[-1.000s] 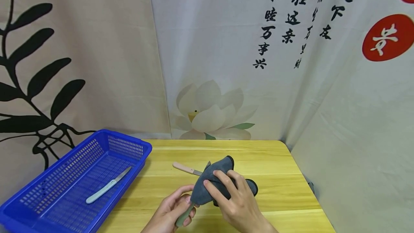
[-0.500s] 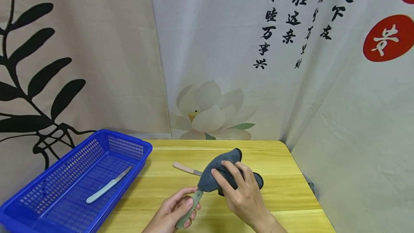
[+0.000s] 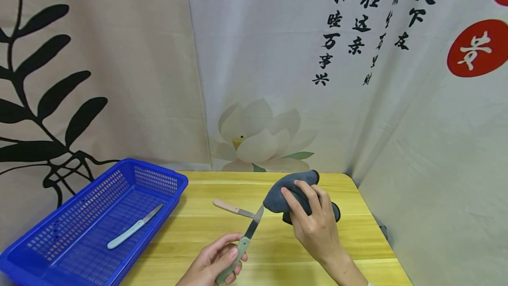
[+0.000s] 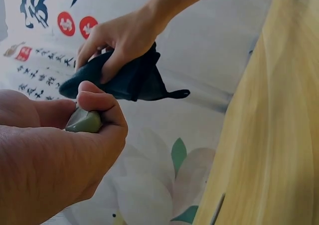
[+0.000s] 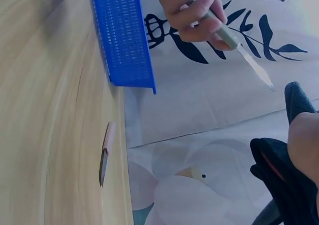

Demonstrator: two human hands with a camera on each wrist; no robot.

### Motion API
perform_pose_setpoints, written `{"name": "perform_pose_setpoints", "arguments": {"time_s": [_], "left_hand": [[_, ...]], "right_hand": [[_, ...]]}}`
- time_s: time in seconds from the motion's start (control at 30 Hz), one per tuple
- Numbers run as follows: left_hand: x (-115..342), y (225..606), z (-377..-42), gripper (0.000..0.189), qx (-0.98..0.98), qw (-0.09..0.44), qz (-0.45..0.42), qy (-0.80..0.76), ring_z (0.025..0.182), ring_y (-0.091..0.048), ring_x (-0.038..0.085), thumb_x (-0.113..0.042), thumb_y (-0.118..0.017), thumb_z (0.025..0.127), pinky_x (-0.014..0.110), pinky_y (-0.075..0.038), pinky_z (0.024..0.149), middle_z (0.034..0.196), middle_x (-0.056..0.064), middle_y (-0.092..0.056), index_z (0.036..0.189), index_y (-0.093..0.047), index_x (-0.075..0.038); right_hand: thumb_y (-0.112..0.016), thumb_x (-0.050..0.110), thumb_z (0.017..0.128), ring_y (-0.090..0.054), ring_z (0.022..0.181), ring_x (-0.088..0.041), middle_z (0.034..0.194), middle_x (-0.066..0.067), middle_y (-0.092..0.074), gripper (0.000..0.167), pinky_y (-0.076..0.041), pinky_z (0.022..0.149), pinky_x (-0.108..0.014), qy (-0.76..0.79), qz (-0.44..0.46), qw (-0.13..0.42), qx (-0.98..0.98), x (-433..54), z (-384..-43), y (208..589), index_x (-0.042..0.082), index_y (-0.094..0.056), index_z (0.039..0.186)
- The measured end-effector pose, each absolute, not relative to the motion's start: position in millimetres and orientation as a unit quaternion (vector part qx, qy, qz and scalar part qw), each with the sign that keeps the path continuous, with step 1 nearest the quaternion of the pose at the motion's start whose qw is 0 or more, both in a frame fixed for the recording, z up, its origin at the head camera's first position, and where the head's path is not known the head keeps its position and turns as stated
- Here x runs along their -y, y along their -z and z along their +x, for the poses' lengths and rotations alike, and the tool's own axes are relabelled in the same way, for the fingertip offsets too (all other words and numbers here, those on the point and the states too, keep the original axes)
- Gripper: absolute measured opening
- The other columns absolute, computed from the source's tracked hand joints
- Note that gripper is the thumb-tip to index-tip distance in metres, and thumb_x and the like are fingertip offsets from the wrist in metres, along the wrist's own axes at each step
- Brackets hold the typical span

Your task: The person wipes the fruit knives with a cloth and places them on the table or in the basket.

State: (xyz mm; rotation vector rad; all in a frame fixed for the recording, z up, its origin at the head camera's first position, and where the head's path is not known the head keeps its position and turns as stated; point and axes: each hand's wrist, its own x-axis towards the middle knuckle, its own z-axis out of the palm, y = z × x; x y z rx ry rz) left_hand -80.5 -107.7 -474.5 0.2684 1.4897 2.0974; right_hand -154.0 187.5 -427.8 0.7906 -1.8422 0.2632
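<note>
My left hand (image 3: 218, 259) grips the green handle of a knife (image 3: 243, 247), its bare blade slanting up and to the right. My right hand (image 3: 315, 220) holds a bunched dark grey cloth (image 3: 279, 194) just off the blade's tip. From the right wrist view, a gap shows between the knife (image 5: 230, 38) and the cloth (image 5: 294, 101). In the left wrist view only the butt of the green handle (image 4: 84, 121) shows within the fingers. A second knife with a pink handle (image 3: 226, 205) lies on the table behind, its blade tip near the green knife's blade.
A blue plastic basket (image 3: 176, 184) stands at the left of the wooden table (image 3: 190, 224). Inside it lies a knife with a pale handle (image 3: 126, 234). Printed curtains (image 3: 262, 56) hang behind the table and along its right side.
The cloth has slid up and to the right off the green knife with my right hand, baring the whole blade. My left hand has stayed nearly in place.
</note>
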Motion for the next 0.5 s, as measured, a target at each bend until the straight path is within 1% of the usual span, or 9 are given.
{"name": "perform_pose_setpoints", "arguments": {"time_s": [0.2,0.37,0.43,0.5], "left_hand": [[108,473,-82,0.060,-0.557,0.254,0.090,-0.786,0.096,-0.066,0.009,-0.030,-0.056,0.121,0.020,-0.058,0.080,0.124,0.001,-0.073,0.170,-0.037,-0.002],[107,470,-84,0.066,-0.552,0.251,0.072,-0.792,0.099,-0.065,0.009,-0.030,-0.055,0.121,0.021,-0.058,0.081,0.127,0.002,-0.072,0.173,-0.027,-0.001],[107,469,-84,0.066,-0.548,0.252,0.067,-0.795,0.098,-0.065,0.010,-0.030,-0.056,0.121,0.021,-0.057,0.081,0.126,0.002,-0.071,0.173,-0.028,-0.001],[106,469,-83,0.063,-0.544,0.252,0.067,-0.798,0.093,-0.064,0.010,-0.030,-0.057,0.120,0.022,-0.057,0.080,0.123,0.001,-0.071,0.172,-0.032,-0.003]], "right_hand": [[-0.053,0.018,0.119,-0.061,0.108,-0.044,0.132,-0.027,-0.072,0.033,-0.053,0.090,-0.051,-0.131,0.359,0.536,0.753,-183,-145,432,0.008,-0.081,0.133],[-0.053,0.021,0.120,-0.061,0.107,-0.039,0.133,-0.023,-0.074,0.033,-0.053,0.090,-0.046,-0.133,0.390,0.521,0.748,-171,-131,445,0.012,-0.081,0.134],[-0.053,0.022,0.120,-0.060,0.107,-0.037,0.133,-0.022,-0.075,0.032,-0.053,0.089,-0.044,-0.134,0.401,0.516,0.745,-166,-126,450,0.014,-0.081,0.134],[-0.054,0.023,0.120,-0.061,0.107,-0.035,0.133,-0.020,-0.075,0.031,-0.053,0.089,-0.042,-0.140,0.412,0.513,0.740,-161,-124,454,0.015,-0.081,0.132]]}}
